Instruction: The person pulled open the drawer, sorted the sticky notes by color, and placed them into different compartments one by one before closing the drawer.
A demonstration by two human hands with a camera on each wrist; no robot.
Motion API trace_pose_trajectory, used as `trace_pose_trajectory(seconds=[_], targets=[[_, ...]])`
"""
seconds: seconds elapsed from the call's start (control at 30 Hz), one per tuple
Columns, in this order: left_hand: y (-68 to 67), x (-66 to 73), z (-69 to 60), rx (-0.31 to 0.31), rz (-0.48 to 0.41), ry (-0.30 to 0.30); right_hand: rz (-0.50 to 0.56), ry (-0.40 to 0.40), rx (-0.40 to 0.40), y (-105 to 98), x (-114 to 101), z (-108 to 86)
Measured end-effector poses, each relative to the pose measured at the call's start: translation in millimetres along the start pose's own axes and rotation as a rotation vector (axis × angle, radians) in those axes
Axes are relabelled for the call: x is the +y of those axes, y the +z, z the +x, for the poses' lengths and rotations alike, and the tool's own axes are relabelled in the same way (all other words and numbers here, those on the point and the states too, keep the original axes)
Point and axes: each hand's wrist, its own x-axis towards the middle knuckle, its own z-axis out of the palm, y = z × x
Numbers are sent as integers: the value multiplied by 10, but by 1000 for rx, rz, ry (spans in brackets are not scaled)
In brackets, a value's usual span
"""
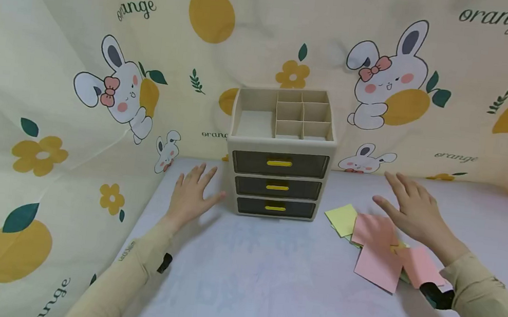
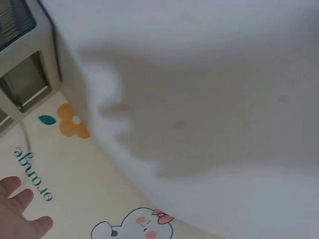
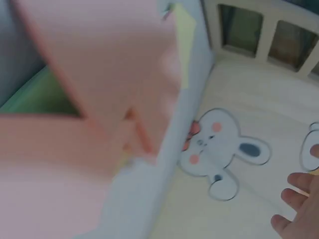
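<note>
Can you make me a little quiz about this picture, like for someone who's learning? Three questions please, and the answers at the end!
1. How many drawers does the box have on its front?
2. True or false: the left hand is gripping a yellow handle.
3. Fill in the blank: the papers lie nearer to the person's ____ hand.

Key:
1. Three.
2. False: its fingers are spread and it holds nothing.
3. Right: the papers are by the right hand.
</note>
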Motion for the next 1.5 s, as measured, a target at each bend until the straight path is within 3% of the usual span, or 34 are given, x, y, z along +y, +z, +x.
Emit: trace_pose_trajectory(seconds=[0.23,0.43,0.57,0.73,0.87,1.17,1.33,1.5], targets=[[-157,33,101,156,-64,61,137,-51,132,-147,-282,43],[-400,120,214,215,-184,33,283,-102,301,-212,-619,51],[-612,220,302,229,-327,-12,391,-199,449,-186,-852,119],[-771,345,440,305,-528,-9,556,-290,513,-139,-1157,229],[-815,463,574,326,-657,41,730,-289,467,-77,-1372,344],[-699,647,795,232,-780,87,955,-196,257,155,-1755,549],[-575,666,815,190,-860,68,1074,-134,176,317,-1799,621],[-470,684,779,142,-917,33,1225,-116,175,448,-1820,626]])
